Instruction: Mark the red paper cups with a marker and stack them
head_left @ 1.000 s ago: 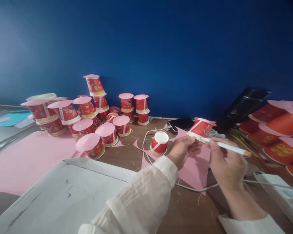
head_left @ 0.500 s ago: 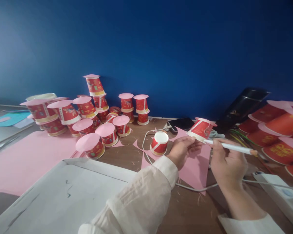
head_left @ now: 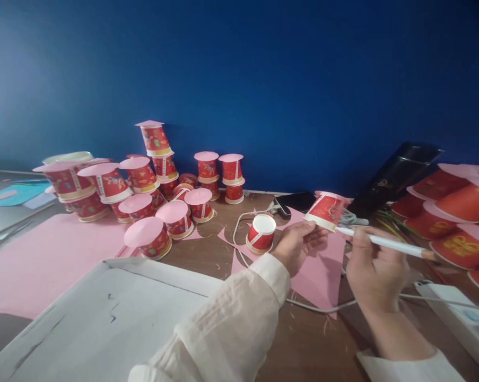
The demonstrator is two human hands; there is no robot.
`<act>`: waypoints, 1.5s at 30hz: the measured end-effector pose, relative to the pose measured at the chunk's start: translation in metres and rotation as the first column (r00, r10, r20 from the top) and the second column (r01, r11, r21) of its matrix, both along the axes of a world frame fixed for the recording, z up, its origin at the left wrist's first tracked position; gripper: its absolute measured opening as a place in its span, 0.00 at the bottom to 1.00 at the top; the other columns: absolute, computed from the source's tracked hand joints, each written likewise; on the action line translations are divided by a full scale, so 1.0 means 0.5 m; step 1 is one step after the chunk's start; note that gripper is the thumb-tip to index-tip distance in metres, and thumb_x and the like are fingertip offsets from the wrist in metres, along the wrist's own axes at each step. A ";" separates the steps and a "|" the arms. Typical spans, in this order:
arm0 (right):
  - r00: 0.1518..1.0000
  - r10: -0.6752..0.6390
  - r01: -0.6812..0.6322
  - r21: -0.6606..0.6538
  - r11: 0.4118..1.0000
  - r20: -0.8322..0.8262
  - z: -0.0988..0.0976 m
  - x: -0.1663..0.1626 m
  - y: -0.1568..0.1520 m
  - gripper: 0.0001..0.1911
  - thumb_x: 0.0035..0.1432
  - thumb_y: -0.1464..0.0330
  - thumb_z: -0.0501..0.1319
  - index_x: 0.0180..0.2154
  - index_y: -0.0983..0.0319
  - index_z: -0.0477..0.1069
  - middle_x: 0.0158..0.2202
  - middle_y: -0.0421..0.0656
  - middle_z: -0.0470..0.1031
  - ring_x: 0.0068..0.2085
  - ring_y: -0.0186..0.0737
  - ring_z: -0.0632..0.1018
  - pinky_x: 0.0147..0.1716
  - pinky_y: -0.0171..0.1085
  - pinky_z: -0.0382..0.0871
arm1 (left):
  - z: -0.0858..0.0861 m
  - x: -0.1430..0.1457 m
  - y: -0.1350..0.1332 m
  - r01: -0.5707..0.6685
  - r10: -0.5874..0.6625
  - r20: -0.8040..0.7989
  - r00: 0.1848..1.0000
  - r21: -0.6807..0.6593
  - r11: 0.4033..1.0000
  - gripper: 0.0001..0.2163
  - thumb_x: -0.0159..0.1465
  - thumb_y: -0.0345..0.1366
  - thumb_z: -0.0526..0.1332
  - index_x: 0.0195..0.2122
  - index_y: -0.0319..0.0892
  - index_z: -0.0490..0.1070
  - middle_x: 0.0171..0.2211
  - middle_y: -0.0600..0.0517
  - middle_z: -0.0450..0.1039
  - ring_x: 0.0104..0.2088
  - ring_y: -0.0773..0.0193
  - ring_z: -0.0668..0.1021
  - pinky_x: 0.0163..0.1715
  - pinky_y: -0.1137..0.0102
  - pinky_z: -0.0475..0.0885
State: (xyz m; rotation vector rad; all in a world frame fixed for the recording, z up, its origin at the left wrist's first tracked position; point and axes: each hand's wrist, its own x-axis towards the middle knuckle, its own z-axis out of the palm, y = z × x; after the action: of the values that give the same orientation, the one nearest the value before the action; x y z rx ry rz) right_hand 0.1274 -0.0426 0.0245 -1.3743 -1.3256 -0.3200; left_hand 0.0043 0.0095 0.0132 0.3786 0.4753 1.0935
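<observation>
My left hand (head_left: 298, 245) is closed on the rim of a red paper cup (head_left: 323, 211), its fingers under the rim. The cup is upside down and slightly tilted, and a piece of pink paper (head_left: 332, 197) lies across its base. In my right hand (head_left: 376, 273) is a slim white pen (head_left: 388, 243), held nearly level between thumb and fingers. Its tip is beside the cup's rim; whether it touches, I cannot tell. Left of my left hand, another red paper cup (head_left: 260, 237) stands upside down with a bare white base. Pink paper offcuts (head_left: 319, 284) lie under my hands.
Red cups topped with pink discs (head_left: 144, 233) cluster and stack at the left. A white box lid (head_left: 155, 307) lies in front. A cable (head_left: 322, 309) crosses the desk. At the right are a black bottle (head_left: 398, 172), red cups (head_left: 454, 246) and a power strip (head_left: 458, 307).
The cup in my left hand has tilted and shifted slightly left. My right hand and the pen have moved a little to the right.
</observation>
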 end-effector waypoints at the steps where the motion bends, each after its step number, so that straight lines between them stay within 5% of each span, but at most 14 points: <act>1: 1.000 0.008 -0.008 0.005 1.000 0.020 -0.001 -0.001 0.001 0.20 0.69 0.53 0.57 0.42 0.63 0.74 0.36 0.51 0.78 0.35 0.45 0.79 0.37 0.42 0.71 | 0.000 0.000 -0.001 0.001 -0.001 -0.001 1.000 0.004 1.000 0.04 0.61 0.32 0.68 0.32 0.36 0.78 0.31 0.45 0.79 0.36 0.60 0.81 0.53 0.61 0.72; 13: 0.996 -0.042 0.045 -0.032 0.998 0.078 -0.007 0.003 0.004 0.21 0.69 0.52 0.57 0.41 0.63 0.76 0.39 0.51 0.78 0.35 0.43 0.77 0.37 0.41 0.71 | -0.003 -0.001 -0.002 0.007 -0.006 -0.011 1.000 0.061 0.998 0.06 0.58 0.35 0.70 0.32 0.37 0.79 0.32 0.46 0.79 0.36 0.60 0.80 0.52 0.61 0.72; 30: 0.988 0.094 -0.089 -0.047 0.995 0.124 0.005 -0.002 0.005 0.19 0.69 0.54 0.58 0.41 0.62 0.77 0.38 0.49 0.80 0.39 0.46 0.79 0.46 0.44 0.74 | -0.017 0.013 0.003 0.023 0.018 -0.159 0.987 0.256 0.966 0.18 0.52 0.46 0.76 0.35 0.36 0.80 0.34 0.45 0.79 0.37 0.61 0.79 0.52 0.60 0.71; 42: 0.987 0.031 -0.028 -0.020 0.999 0.157 -0.001 0.002 0.003 0.15 0.69 0.59 0.60 0.42 0.63 0.78 0.38 0.48 0.79 0.37 0.42 0.79 0.41 0.39 0.72 | -0.015 0.020 0.003 -0.004 0.089 -0.290 0.953 0.280 0.960 0.14 0.52 0.43 0.74 0.31 0.37 0.79 0.31 0.49 0.76 0.34 0.64 0.75 0.42 0.64 0.70; 45: 0.978 0.106 -0.105 -0.015 0.994 0.181 0.001 -0.001 0.004 0.13 0.70 0.61 0.60 0.44 0.63 0.78 0.40 0.48 0.80 0.41 0.44 0.80 0.44 0.40 0.73 | -0.008 0.017 0.000 0.021 0.083 -0.338 0.937 0.294 0.956 0.13 0.53 0.43 0.72 0.29 0.37 0.77 0.29 0.50 0.74 0.32 0.65 0.73 0.38 0.67 0.68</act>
State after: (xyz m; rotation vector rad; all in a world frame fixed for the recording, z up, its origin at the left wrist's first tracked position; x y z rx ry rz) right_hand 0.1271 -0.0405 0.0250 -1.2974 -1.5453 -0.3767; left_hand 0.0127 0.0097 0.0092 0.8394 0.6339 1.1356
